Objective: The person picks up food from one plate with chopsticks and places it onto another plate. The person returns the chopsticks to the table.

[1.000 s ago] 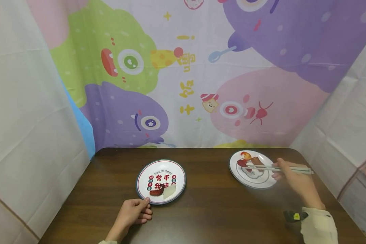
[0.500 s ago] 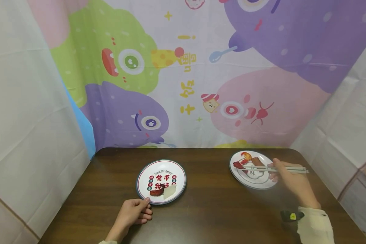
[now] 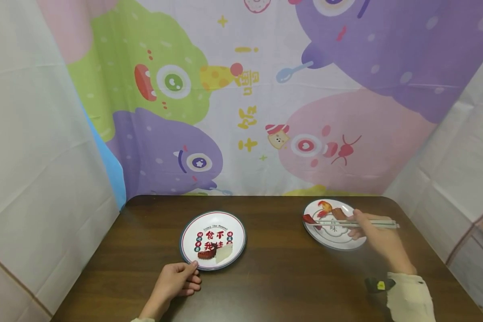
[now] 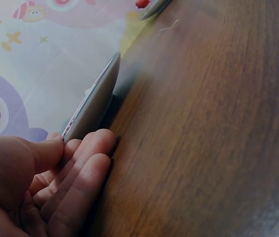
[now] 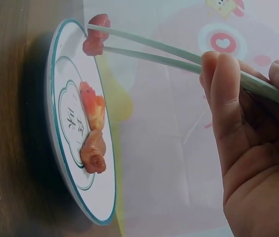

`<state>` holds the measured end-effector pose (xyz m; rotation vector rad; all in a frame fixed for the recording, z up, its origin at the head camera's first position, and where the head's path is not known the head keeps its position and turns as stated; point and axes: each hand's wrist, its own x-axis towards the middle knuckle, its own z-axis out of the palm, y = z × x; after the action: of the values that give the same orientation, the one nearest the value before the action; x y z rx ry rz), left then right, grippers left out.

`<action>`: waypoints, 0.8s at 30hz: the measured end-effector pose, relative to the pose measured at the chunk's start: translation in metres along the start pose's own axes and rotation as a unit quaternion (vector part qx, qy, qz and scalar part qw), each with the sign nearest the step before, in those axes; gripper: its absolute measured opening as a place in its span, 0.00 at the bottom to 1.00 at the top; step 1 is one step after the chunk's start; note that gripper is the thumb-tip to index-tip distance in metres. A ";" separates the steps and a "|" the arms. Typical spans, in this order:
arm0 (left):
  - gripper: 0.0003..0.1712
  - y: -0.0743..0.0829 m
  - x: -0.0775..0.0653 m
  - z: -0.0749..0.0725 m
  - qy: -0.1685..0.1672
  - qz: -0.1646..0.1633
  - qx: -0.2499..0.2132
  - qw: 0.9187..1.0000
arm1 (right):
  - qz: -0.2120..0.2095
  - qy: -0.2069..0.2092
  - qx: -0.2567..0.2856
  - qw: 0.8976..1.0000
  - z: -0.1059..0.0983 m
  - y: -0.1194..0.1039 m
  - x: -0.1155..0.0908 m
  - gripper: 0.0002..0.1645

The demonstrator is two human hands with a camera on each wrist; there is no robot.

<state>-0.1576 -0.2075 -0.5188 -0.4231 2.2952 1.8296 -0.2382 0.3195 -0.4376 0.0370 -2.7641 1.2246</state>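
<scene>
My left hand [image 3: 175, 279] pinches the near rim of a white plate [image 3: 213, 219] with a dark green edge and red lettering. A dark red-brown food piece [image 3: 206, 254] and a pale square slice [image 3: 224, 253] lie on it. My right hand [image 3: 380, 239] holds pale green chopsticks [image 5: 149, 43]. Between their tips is a reddish piece of meat [image 5: 96, 42], over the left rim of a second white plate [image 3: 342, 245]. That plate carries an orange-red shrimp-like piece [image 3: 325, 207] and a brown chunk [image 3: 339, 213]. The left wrist view shows my thumb on the plate's edge.
Both plates stand on a dark wooden table [image 3: 265, 268], apart from each other. A cartoon-printed cloth [image 3: 241, 170] hangs behind the back edge. White sheets [image 3: 44, 156] hang at the sides. A dark strap with a yellow mark [image 3: 380, 285] is by the right sleeve.
My right hand has moved left with the chopsticks, carrying the reddish meat from the plate's middle to its left rim. My left hand and its plate have stayed in place.
</scene>
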 end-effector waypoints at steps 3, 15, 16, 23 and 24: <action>0.25 0.000 0.000 0.000 0.002 0.002 -0.001 1.000 | -0.009 0.005 0.001 1.000 0.001 0.000 0.000 0.39; 0.24 0.001 0.000 0.001 0.007 0.000 0.004 1.000 | -0.005 0.015 0.004 1.000 -0.001 -0.002 -0.001 0.39; 0.24 0.001 0.000 0.001 0.007 -0.001 0.005 1.000 | -0.007 0.017 0.001 1.000 -0.001 -0.002 -0.002 0.38; 0.25 0.001 -0.002 0.000 0.005 -0.005 0.004 1.000 | -0.024 0.013 0.000 1.000 0.001 -0.004 -0.003 0.37; 0.25 0.001 -0.002 0.000 0.005 -0.005 0.004 1.000 | -0.022 0.010 0.001 1.000 0.002 -0.004 -0.003 0.38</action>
<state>-0.1557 -0.2069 -0.5173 -0.4426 2.3022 1.8180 -0.2351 0.3153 -0.4358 0.0859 -2.7291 1.2105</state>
